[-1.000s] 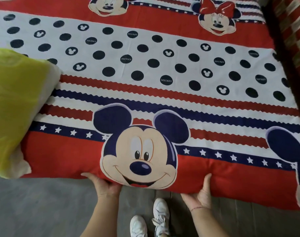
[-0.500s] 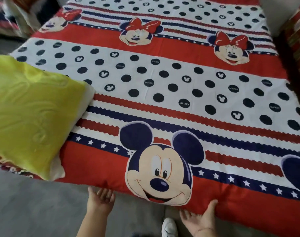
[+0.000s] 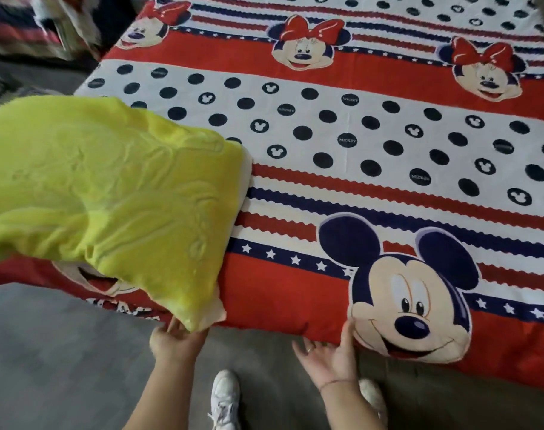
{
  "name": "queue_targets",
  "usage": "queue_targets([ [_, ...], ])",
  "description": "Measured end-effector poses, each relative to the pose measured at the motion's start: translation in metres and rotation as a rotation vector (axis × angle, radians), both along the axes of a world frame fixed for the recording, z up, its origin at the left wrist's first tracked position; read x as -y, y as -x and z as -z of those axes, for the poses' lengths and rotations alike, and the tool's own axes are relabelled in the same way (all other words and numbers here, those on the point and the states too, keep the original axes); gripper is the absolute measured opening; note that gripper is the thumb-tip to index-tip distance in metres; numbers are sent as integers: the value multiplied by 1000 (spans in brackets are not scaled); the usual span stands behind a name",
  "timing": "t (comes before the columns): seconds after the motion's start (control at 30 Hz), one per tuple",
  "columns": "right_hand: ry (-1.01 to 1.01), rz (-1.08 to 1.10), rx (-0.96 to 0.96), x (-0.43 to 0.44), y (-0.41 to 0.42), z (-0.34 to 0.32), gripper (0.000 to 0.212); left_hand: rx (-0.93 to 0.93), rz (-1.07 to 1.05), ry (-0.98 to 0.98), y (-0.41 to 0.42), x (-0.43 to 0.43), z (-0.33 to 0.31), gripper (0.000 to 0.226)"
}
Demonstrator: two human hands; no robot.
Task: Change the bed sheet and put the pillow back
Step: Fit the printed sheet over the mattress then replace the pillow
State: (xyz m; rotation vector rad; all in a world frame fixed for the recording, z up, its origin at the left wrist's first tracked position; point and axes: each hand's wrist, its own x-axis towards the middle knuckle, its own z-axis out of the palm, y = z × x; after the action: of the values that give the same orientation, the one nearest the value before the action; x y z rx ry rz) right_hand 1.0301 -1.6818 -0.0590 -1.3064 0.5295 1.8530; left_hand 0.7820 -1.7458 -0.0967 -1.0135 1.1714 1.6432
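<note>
A red, white and navy cartoon-mouse bed sheet [image 3: 342,141] lies spread flat over the mattress. A yellow-green pillow [image 3: 109,197] rests on its near left part, one corner hanging over the front edge. My left hand [image 3: 174,338] is under that corner, fingers straight, touching the pillow and the sheet's edge. My right hand [image 3: 329,358] is palm up with spread fingers at the front edge, thumb against the sheet beside the big printed mouse face.
Grey floor [image 3: 47,352] runs along the near side of the bed. My white shoes [image 3: 224,398] stand just below my hands. A blurred pile of striped fabric [image 3: 32,26] lies at the far left beyond the bed.
My view and both hands have shifted left along the bed's front edge. My left hand now reaches the pillow's overhanging corner, and my right hand has left the spot right of the printed mouse face.
</note>
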Motion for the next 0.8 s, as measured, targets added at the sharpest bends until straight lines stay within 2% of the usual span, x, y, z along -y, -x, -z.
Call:
queue_targets([
  [0.1,-47,44,22,10,35,8,123,-24,15,-19,49,8,-5,58],
  [0.17,-87,52,17,14,51,13,133,-25,46,-21,77,5,-3,62],
  [0.3,-104,65,46,21,69,18,122,22,49,-60,98,-1,3,61],
  [0.4,-122,103,55,19,78,18,125,29,43,-92,101,-3,1,52],
  [0.53,-117,171,-12,6,92,15,121,35,55,-161,113,-2,4,76],
  [0.6,-177,192,-30,3,95,14,120,23,81,-166,118,-1,5,89],
  [0.73,-275,186,-69,-10,95,5,117,-85,110,-237,122,-12,0,88],
  [0.8,-295,202,-72,-14,92,4,115,-103,90,-264,125,-15,1,95],
])
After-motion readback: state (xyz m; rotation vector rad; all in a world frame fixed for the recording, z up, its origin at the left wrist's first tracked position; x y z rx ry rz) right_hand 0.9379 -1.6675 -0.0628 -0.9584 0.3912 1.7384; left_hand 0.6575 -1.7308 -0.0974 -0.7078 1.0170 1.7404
